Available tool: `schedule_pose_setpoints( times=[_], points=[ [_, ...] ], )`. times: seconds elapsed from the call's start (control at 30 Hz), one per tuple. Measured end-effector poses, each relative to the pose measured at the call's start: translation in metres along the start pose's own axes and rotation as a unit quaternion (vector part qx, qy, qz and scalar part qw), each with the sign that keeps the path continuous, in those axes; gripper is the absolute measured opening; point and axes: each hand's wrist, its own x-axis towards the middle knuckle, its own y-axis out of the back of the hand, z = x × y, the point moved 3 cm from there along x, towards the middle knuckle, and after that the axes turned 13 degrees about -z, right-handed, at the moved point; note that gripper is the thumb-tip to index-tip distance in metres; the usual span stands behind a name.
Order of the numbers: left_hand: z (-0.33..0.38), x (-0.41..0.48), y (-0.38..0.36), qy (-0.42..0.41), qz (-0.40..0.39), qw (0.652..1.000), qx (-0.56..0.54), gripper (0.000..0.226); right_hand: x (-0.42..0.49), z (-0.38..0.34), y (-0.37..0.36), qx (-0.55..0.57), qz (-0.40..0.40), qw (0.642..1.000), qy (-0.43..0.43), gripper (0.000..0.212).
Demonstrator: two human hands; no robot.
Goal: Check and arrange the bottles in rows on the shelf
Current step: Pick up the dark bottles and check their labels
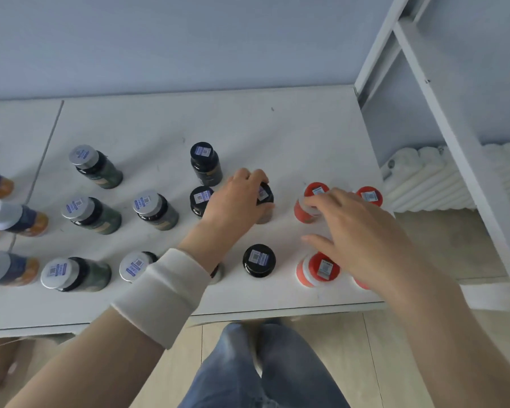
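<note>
Head view: left hand (236, 201) curls round a black-capped bottle (265, 194) in the middle of the white shelf (277, 128). Right hand (359, 231) hangs loose-fingered over the red-capped bottles (321, 267). The cap stickers (259, 257) have little codes, way too blurry to read.

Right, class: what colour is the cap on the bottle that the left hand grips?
Black cap, with a white-and-blue sticker, best seen in the head view.
</note>
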Motion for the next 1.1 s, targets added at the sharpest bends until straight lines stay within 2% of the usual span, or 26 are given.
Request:
schedule_pose_setpoints(
  times=[0.07, 0.13, 0.2, 0.27, 0.3, 0.37, 0.43, 0.5, 0.57, 0.63, 0.7, 0.77, 0.87, 0.97, 1.1],
  points=[
    [-0.007, -0.007, 0.012, 0.004, 0.05, 0.992, -0.113, 0.035, 0.003, 0.01, 0.002, 0.04, 0.028, 0.999, 0.002, 0.047],
    [-0.013, -0.024, 0.026, -0.005, 0.075, 0.96, -0.27, 0.028, 0.01, 0.016, -0.001, 0.172, 0.046, 0.984, 0.01, 0.053],
    [-0.009, -0.045, 0.036, -0.06, 0.043, 0.905, -0.419, 0.027, 0.019, 0.015, -0.006, 0.39, 0.002, 0.921, 0.017, 0.059],
    [0.0, -0.061, 0.039, -0.126, 0.003, 0.854, -0.505, 0.029, 0.023, 0.006, -0.01, 0.521, -0.055, 0.85, 0.052, 0.057],
    [0.002, -0.067, 0.039, -0.147, -0.005, 0.838, -0.525, 0.031, 0.022, 0.002, -0.01, 0.559, -0.064, 0.822, 0.082, 0.05],
    [0.002, -0.073, 0.036, -0.152, -0.002, 0.832, -0.533, 0.042, 0.017, -0.006, -0.007, 0.599, -0.036, 0.787, 0.143, 0.039],
    [-0.002, -0.076, 0.035, -0.14, 0.009, 0.838, -0.528, 0.046, 0.012, -0.01, -0.007, 0.59, 0.016, 0.789, 0.174, 0.045],
    [-0.007, -0.079, 0.038, -0.148, 0.027, 0.847, -0.509, 0.036, 0.009, -0.013, -0.01, 0.583, 0.043, 0.79, 0.183, 0.051],
    [-0.009, -0.084, 0.043, -0.185, 0.044, 0.847, -0.496, 0.03, 0.007, -0.016, -0.01, 0.63, 0.033, 0.758, 0.164, 0.052],
    [-0.01, -0.089, 0.046, -0.216, 0.043, 0.842, -0.492, 0.032, 0.007, -0.017, -0.011, 0.681, 0.008, 0.718, 0.141, 0.044],
    [-0.012, -0.091, 0.047, -0.219, 0.026, 0.85, -0.478, 0.038, 0.004, -0.019, -0.011, 0.674, 0.022, 0.724, 0.142, 0.033],
    [-0.016, -0.09, 0.046, -0.2, 0.014, 0.859, -0.471, 0.042, 0.002, -0.02, -0.013, 0.652, 0.058, 0.739, 0.159, 0.043],
    [-0.019, -0.088, 0.046, -0.204, 0.003, 0.854, -0.479, 0.043, 0.0, -0.02, -0.017, 0.662, 0.063, 0.732, 0.145, 0.051],
    [-0.018, -0.085, 0.043, -0.221, -0.013, 0.828, -0.516, 0.044, 0.0, -0.022, -0.019, 0.663, 0.077, 0.732, 0.135, 0.051],
    [-0.016, -0.079, 0.032, -0.194, -0.031, 0.774, -0.602, 0.041, -0.001, -0.025, -0.014, 0.602, 0.167, 0.764, 0.158, 0.056]
  ],
)
